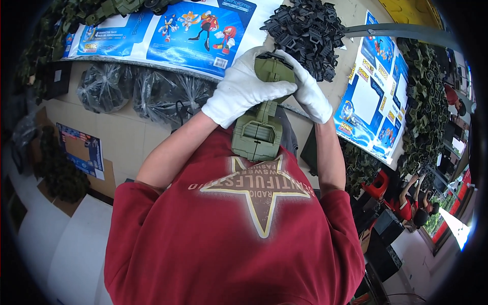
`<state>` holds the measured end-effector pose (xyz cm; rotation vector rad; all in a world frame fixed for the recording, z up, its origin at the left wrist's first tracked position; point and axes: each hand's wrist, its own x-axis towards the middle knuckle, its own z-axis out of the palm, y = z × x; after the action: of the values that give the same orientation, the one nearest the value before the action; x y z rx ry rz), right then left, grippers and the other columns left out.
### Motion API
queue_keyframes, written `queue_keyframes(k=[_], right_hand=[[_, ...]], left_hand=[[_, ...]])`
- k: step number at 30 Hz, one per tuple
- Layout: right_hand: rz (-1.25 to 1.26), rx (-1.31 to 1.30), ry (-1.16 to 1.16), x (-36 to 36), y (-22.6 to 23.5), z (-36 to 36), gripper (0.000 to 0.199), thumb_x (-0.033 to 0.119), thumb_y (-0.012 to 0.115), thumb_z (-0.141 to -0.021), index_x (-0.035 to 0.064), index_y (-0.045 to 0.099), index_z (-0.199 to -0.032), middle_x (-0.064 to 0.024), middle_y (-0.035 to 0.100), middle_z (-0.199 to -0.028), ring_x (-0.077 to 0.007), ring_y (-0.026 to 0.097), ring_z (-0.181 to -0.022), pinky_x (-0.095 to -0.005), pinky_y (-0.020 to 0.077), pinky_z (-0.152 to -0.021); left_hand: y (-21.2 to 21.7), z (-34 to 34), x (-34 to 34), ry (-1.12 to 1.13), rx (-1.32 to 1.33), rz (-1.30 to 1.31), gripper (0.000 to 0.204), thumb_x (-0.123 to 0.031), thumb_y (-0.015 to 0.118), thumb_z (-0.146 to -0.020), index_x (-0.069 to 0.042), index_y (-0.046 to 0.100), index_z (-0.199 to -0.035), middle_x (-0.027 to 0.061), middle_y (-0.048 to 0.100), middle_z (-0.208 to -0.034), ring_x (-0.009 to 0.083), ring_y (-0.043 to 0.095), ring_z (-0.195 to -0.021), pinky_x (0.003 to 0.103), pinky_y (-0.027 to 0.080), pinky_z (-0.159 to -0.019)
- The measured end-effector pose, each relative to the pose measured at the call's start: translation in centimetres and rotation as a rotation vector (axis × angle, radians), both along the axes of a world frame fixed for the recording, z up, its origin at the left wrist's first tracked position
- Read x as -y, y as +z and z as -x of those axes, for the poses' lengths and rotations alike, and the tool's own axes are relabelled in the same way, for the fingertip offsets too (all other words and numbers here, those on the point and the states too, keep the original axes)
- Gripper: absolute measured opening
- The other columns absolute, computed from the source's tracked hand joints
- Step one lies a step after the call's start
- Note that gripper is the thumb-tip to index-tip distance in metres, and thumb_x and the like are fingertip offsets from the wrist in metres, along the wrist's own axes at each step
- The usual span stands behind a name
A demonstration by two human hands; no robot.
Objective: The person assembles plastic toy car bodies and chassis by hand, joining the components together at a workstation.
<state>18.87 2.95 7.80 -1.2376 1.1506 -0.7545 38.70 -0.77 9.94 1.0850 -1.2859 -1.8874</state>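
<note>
An olive-green plastic toy vehicle [257, 133] is held up in front of my chest, its boxy end with a recessed opening pointing toward me. A narrow neck joins that end to a rounded part between my hands. My left hand [243, 85], in a white glove, is closed round the rounded part's left side, thumb laid across it. On the other side my right hand [311, 94], also gloved in white, wraps the same part from the right and the far edge. The fingertips are partly hidden behind the toy, as is its underside.
Beyond my hands lies a heap of small black plastic parts [307, 35] on the table. Blue printed cardboard sheets [190, 38] cover the table at left and right. Bags of dark parts [104, 89] sit below its edge. Piles of green parts [422, 112] line the right.
</note>
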Motion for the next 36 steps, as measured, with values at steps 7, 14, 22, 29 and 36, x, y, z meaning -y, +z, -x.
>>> queue_keyframes(k=[7,14,22,29,36], right_hand=[[-0.234,0.332,-0.232,-0.2,-0.7,0.0,0.061,0.046,0.047,-0.103,-0.003,0.05,-0.139,-0.0094,0.059,-0.132,-0.0171,0.053,-0.121,-0.032,0.0378,-0.107],[0.088,-0.086,-0.089,-0.7,0.0,0.5,0.054,0.041,0.056,-0.098,0.0024,0.054,-0.136,-0.0122,0.06,-0.128,-0.0222,0.055,-0.12,-0.0332,0.0404,-0.104],[0.399,-0.39,-0.095,-2.2,0.5,-1.2,0.088,0.017,0.082,-0.059,0.0059,0.046,-0.139,-0.0157,0.055,-0.133,-0.029,0.054,-0.125,-0.0386,0.0413,-0.107],[0.515,-0.242,-0.482,-3.3,0.2,-5.2,0.063,0.016,0.07,-0.074,0.0013,0.051,-0.132,-0.0179,0.06,-0.118,-0.0309,0.061,-0.109,-0.0393,0.0469,-0.096],[0.607,-0.341,-0.518,-3.0,0.4,-5.7,0.048,0.012,0.066,-0.076,-0.0006,0.057,-0.121,-0.0182,0.063,-0.106,-0.032,0.064,-0.095,-0.0388,0.0497,-0.087]], left_hand=[[0.3,0.3,-0.7,-0.039,-0.02,-0.022,0.1,-0.025,0.091,-0.068,0.011,0.032,-0.141,0.0131,0.059,-0.122,0.015,0.058,-0.112,0.027,0.048,-0.095],[-1.7,0.2,-1.3,-0.016,0.024,0.024,0.099,-0.022,0.089,-0.07,0.009,0.031,-0.144,0.0133,0.061,-0.121,0.0155,0.06,-0.109,0.028,0.05,-0.093],[-1.1,0.6,-1.8,-0.025,-0.146,-0.093,0.089,-0.024,0.091,-0.066,0.008,0.043,-0.132,0.0129,0.062,-0.116,0.015,0.06,-0.107,0.029,0.051,-0.092],[-2.6,0.6,-2.3,0.06,-0.161,0.128,0.083,-0.028,0.092,-0.065,0.006,0.048,-0.126,0.0117,0.062,-0.115,0.0155,0.06,-0.106,0.029,0.05,-0.092],[-2.9,-0.3,-2.0,0.048,-0.005,0.365,0.09,-0.04,0.092,-0.06,0.005,0.05,-0.126,0.0124,0.062,-0.114,0.0186,0.061,-0.105,0.032,0.05,-0.093]])
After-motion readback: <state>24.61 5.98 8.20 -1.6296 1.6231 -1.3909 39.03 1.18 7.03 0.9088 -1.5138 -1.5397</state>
